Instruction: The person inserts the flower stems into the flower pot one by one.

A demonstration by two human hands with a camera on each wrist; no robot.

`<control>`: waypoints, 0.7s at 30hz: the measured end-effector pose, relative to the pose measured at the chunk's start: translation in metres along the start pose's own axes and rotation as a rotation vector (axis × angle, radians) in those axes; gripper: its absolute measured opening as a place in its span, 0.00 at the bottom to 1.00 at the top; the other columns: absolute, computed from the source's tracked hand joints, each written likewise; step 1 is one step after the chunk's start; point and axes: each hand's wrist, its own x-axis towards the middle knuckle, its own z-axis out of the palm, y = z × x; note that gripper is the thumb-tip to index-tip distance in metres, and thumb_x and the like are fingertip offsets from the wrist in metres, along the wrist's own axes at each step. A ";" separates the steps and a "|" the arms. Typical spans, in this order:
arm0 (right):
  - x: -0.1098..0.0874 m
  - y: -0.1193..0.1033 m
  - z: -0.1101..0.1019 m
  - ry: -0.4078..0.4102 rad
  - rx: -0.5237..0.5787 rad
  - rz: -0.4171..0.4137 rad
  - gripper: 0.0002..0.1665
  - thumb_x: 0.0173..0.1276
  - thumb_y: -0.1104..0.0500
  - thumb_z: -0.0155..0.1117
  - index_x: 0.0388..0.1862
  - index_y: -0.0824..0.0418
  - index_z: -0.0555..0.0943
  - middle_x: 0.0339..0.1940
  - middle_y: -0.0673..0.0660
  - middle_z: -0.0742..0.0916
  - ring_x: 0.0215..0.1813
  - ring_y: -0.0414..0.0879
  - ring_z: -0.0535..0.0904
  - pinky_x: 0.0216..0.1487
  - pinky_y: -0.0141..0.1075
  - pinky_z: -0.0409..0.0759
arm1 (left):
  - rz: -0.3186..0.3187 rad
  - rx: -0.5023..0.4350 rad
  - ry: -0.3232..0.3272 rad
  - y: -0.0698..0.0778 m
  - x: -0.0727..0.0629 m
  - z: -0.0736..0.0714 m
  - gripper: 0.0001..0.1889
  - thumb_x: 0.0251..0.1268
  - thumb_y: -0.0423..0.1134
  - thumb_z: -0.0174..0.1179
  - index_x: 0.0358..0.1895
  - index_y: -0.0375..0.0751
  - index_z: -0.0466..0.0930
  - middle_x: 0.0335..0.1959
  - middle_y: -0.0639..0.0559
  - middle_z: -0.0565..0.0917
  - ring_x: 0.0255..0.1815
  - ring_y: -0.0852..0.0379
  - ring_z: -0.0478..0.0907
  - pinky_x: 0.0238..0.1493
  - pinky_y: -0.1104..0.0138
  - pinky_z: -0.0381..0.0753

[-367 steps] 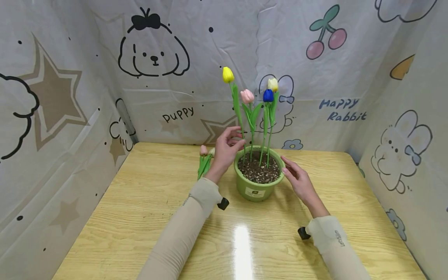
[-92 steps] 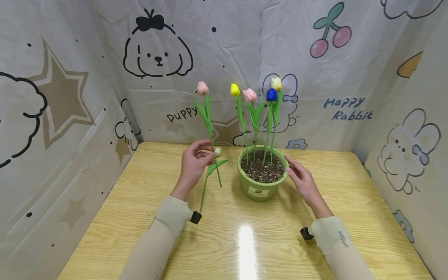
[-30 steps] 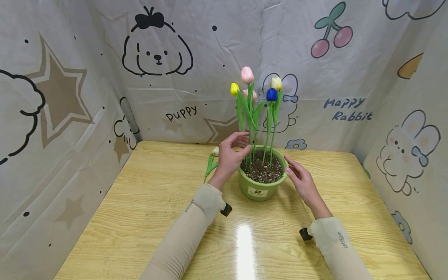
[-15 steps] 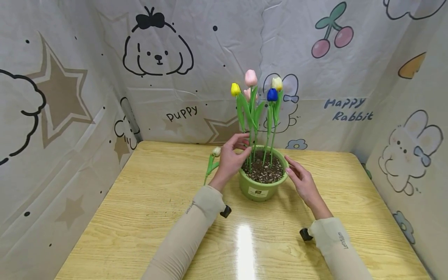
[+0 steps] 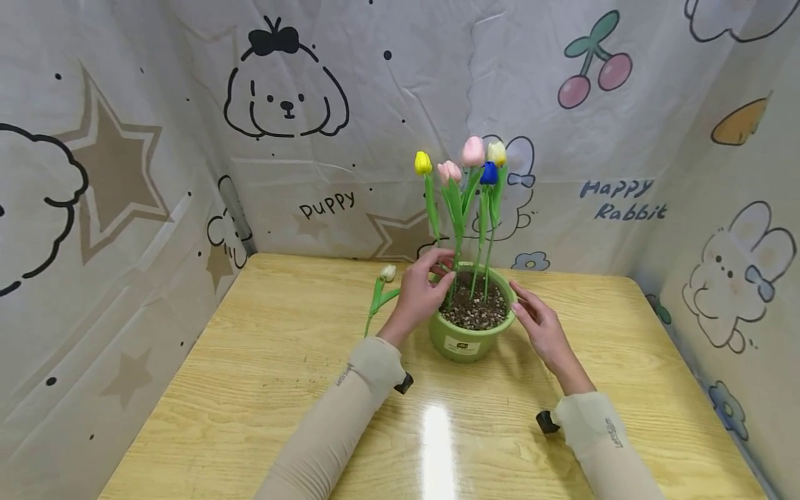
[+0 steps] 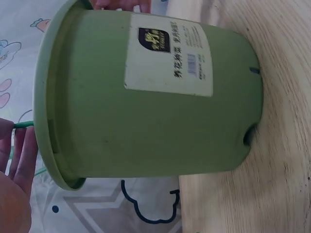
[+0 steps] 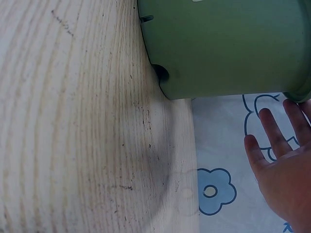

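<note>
My left hand (image 5: 423, 292) pinches the green stem of a pink tulip (image 5: 473, 151) above the left side of a green flowerpot (image 5: 462, 342). In the left wrist view the stem (image 6: 23, 124) shows between thumb and fingers at the rim. My right hand (image 5: 542, 326) rests its fingertips against the pot's right rim, fingers fairly straight; in the right wrist view those fingers (image 7: 274, 133) are spread beside the pot. A yellow tulip (image 5: 423, 162), a second pink tulip (image 5: 449, 172), a blue tulip (image 5: 489, 173) and a cream tulip (image 5: 496, 153) stand in the pot's soil (image 5: 473, 311).
One white tulip (image 5: 387, 273) lies on the wooden table (image 5: 262, 361) left of the pot, partly behind my left hand. A printed curtain (image 5: 350, 83) encloses the table at the back and sides. The pot's label (image 6: 167, 53) faces the front.
The pink tulip came from the table's left into the pot. Over the last half second its head has tipped right and a little lower, my left hand moving slightly with it. The right hand stays.
</note>
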 end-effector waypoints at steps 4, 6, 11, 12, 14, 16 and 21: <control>0.000 0.001 0.001 0.001 -0.004 0.003 0.30 0.85 0.53 0.50 0.82 0.59 0.64 0.80 0.65 0.69 0.62 0.22 0.71 0.63 0.13 0.68 | -0.009 -0.010 0.017 -0.001 -0.002 0.000 0.16 0.71 0.29 0.63 0.60 0.37 0.80 0.46 0.43 0.85 0.43 0.48 0.85 0.33 0.71 0.86; -0.001 0.001 0.001 0.000 -0.003 0.006 0.30 0.86 0.53 0.50 0.82 0.58 0.64 0.80 0.65 0.69 0.62 0.22 0.71 0.63 0.13 0.67 | -0.014 -0.008 0.027 -0.003 -0.003 0.000 0.16 0.71 0.28 0.63 0.59 0.37 0.80 0.46 0.43 0.85 0.43 0.48 0.86 0.34 0.71 0.86; -0.001 0.001 0.001 0.000 -0.008 0.006 0.30 0.86 0.54 0.49 0.82 0.59 0.64 0.80 0.66 0.69 0.61 0.22 0.71 0.63 0.13 0.67 | -0.011 0.016 0.032 -0.006 -0.006 0.000 0.15 0.71 0.28 0.63 0.58 0.36 0.81 0.47 0.43 0.85 0.42 0.48 0.87 0.34 0.72 0.86; 0.000 0.001 0.001 0.002 -0.010 0.006 0.30 0.86 0.54 0.49 0.82 0.59 0.64 0.80 0.66 0.69 0.61 0.22 0.71 0.63 0.13 0.67 | -0.006 0.021 0.030 -0.006 -0.007 0.000 0.15 0.71 0.28 0.63 0.58 0.36 0.81 0.47 0.43 0.85 0.42 0.48 0.87 0.34 0.73 0.86; 0.000 -0.001 0.001 0.002 -0.005 0.009 0.30 0.86 0.53 0.50 0.82 0.59 0.64 0.80 0.65 0.69 0.61 0.23 0.71 0.63 0.13 0.67 | 0.008 0.034 0.032 -0.006 -0.007 0.001 0.14 0.71 0.29 0.63 0.58 0.37 0.81 0.47 0.43 0.85 0.43 0.48 0.87 0.34 0.73 0.86; 0.000 -0.002 0.001 0.003 -0.001 0.010 0.30 0.85 0.53 0.50 0.82 0.59 0.64 0.81 0.65 0.69 0.62 0.23 0.71 0.63 0.13 0.68 | 0.019 0.052 0.038 -0.006 -0.008 0.001 0.14 0.71 0.29 0.63 0.57 0.37 0.81 0.47 0.43 0.85 0.43 0.49 0.87 0.34 0.74 0.85; -0.001 -0.002 0.001 0.000 0.008 0.004 0.30 0.85 0.54 0.50 0.82 0.59 0.64 0.80 0.65 0.69 0.62 0.23 0.71 0.63 0.13 0.67 | 0.039 0.084 0.054 -0.009 -0.010 0.003 0.13 0.71 0.29 0.63 0.56 0.37 0.82 0.47 0.44 0.85 0.42 0.50 0.87 0.32 0.75 0.83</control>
